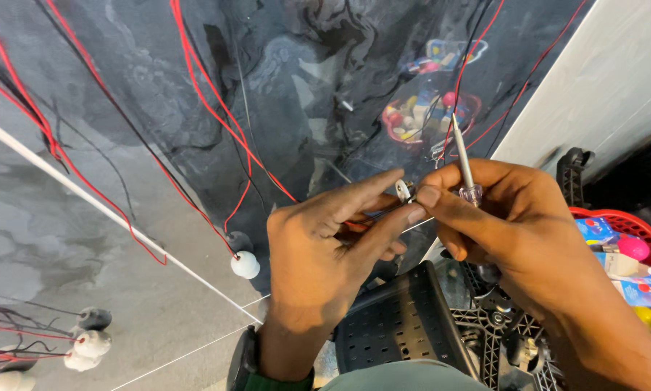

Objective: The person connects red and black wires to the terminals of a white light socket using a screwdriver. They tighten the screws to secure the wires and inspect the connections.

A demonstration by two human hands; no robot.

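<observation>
My left hand [325,246] pinches a small white and metal fitting [405,191] between thumb and forefinger, with a red wire [354,226] running through the fingers. My right hand [506,217] meets it fingertip to fingertip and holds a slim screwdriver [464,165] with a white shaft and a clear handle, its tip pointing up and away. Both hands are raised over a glossy dark marbled surface [159,94].
Red and black wires [209,108] cross the dark surface, ending at white bulb holders [245,264] and a cluster at lower left [86,344]. A black perforated crate [398,322] lies below my hands. A red basket [619,221] with small boxes sits at right.
</observation>
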